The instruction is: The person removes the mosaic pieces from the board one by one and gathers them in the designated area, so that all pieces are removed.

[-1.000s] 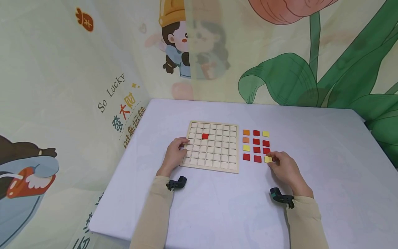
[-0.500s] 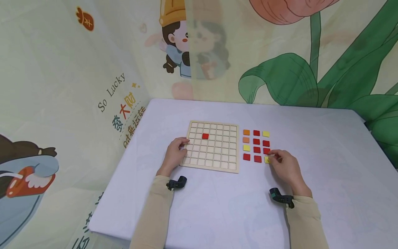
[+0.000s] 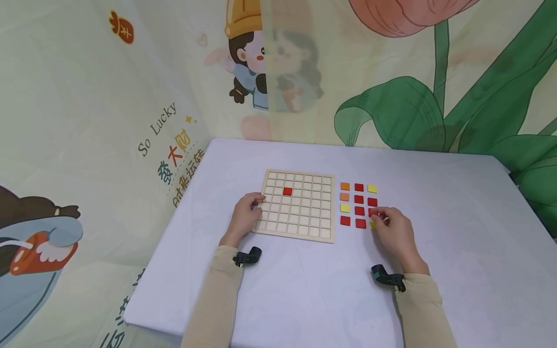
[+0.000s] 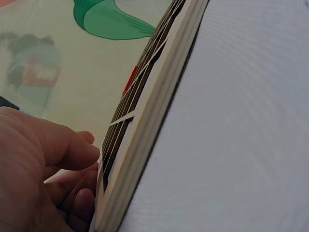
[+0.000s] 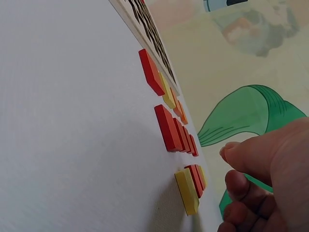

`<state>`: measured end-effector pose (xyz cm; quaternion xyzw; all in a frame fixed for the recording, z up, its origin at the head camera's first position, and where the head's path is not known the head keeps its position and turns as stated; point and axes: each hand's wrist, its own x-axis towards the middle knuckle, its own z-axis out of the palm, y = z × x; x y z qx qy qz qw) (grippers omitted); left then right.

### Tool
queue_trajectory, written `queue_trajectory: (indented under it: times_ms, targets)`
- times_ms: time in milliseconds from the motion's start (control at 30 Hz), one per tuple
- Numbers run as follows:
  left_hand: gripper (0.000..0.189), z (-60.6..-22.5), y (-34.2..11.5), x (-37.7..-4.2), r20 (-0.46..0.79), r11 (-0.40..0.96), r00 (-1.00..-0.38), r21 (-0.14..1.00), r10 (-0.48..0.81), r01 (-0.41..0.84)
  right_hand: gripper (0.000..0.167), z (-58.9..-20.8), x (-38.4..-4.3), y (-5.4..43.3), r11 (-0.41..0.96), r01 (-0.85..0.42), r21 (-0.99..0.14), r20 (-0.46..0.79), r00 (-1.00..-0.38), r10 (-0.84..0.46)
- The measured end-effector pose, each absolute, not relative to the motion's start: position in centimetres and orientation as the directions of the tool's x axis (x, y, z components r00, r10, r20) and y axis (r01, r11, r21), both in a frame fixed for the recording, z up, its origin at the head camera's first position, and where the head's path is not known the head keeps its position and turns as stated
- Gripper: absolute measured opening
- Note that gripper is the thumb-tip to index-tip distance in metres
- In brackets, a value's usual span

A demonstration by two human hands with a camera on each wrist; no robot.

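Note:
In the head view, a square wooden grid board [image 3: 300, 238] lies on the white table, with one red tile [image 3: 287, 192] in one of its cells. My left hand [image 3: 244, 215] rests at the board's left edge, thumb and fingertips right at the rim; the left wrist view shows the thumb [image 4: 87, 155] beside the frame. My right hand [image 3: 395, 232] hovers at the rightmost column of loose tiles, fingers loosely bent and nothing between them. Below it, a yellow tile [image 5: 187, 191] lies on the table in the right wrist view; the hand partly hides it in the head view.
Three columns of loose tiles stand right of the board: orange [image 3: 344, 186], red [image 3: 359, 199] and yellow [image 3: 372, 188] ones. A patterned backdrop [image 3: 391, 111] rises behind the table. Each wrist carries a small black camera, such as the left one [image 3: 248, 256].
My right hand has moved slightly left and away from me, from the near yellow tile toward the red tile beyond it. The left hand keeps its place at the board.

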<state>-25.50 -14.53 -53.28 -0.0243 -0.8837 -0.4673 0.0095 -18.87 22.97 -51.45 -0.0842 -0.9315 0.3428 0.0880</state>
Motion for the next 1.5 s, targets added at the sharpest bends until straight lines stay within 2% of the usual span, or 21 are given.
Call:
queue_trajectory:
  times_ms: [267, 533, 767, 1133, 1500]
  targets:
    - [0.038, -53.1, -14.5, -25.4, 0.037, 0.55, -0.999, 0.834, 0.018, 0.041, 0.026, -51.6, -18.8, 22.1, 0.736, 0.07, -0.673, 0.138, -0.966, 0.219]
    - [0.037, -53.1, -14.4, -25.4, 0.04, 0.561, -0.999, 0.826, 0.027, 0.048, 0.02, -51.4, -18.8, 20.0, 0.736, -0.012, -0.677, 0.196, -0.967, 0.164]
    - [0.036, -53.2, -14.4, -25.3, 0.055, 0.552, -0.998, 0.832, 0.021, 0.057, 0.018, -51.9, -18.6, 18.1, 0.757, -0.14, -0.638, 0.241, -0.97, 0.023]
    - [0.036, -53.1, -14.5, -25.3, 0.04, 0.546, -0.999, 0.837, 0.019, 0.044, 0.019, -51.2, -20.1, 14.8, 0.745, -0.224, -0.628, 0.199, -0.972, -0.124]
    - [0.038, -53.2, -14.5, -25.4, 0.033, 0.561, -0.999, 0.827, 0.037, 0.048, 0.021, -51.3, -22.2, 12.7, 0.734, -0.21, -0.646, 0.167, -0.977, -0.133]
